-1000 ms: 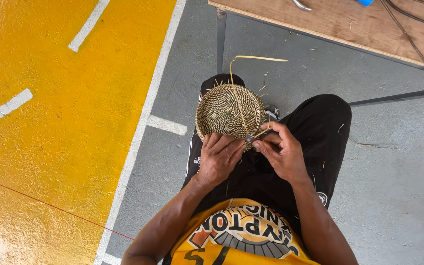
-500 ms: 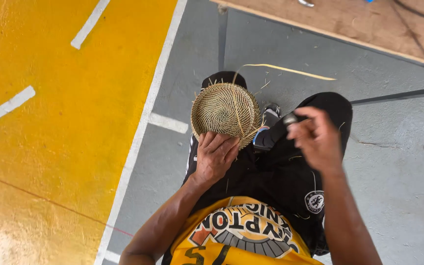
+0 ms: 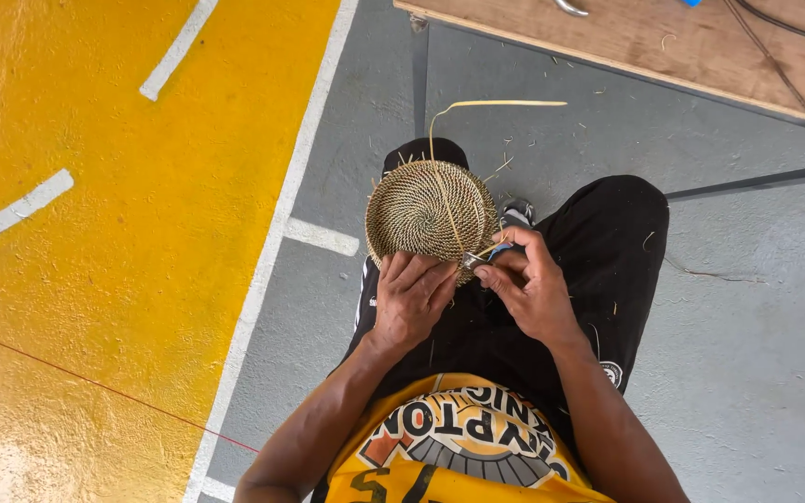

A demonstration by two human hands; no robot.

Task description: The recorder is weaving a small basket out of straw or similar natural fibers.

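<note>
A: Head view, what's biggest?
B: The floor (image 3: 729, 373), grey at right, with a yellow painted zone (image 3: 95, 233) at left and white lines between. A wooden board (image 3: 701, 47) lies at the far right edge.
A: And the person?
B: Seated, black trousers (image 3: 598, 251), yellow shirt (image 3: 458, 447) with a round printed emblem at the near edge.
A: The work itself?
B: A round coiled basket (image 3: 426, 210), tan with a tight spiral weave, sits over the knees. One long pale strand (image 3: 496, 103) arcs off toward the far side.
A: Hands?
B: The left hand (image 3: 412, 293) clasps the basket's near rim, fingers curled. The right hand (image 3: 533, 284) pinches a small tool (image 3: 482, 256) against the rim's right side. Open grey floor lies to the right.
</note>
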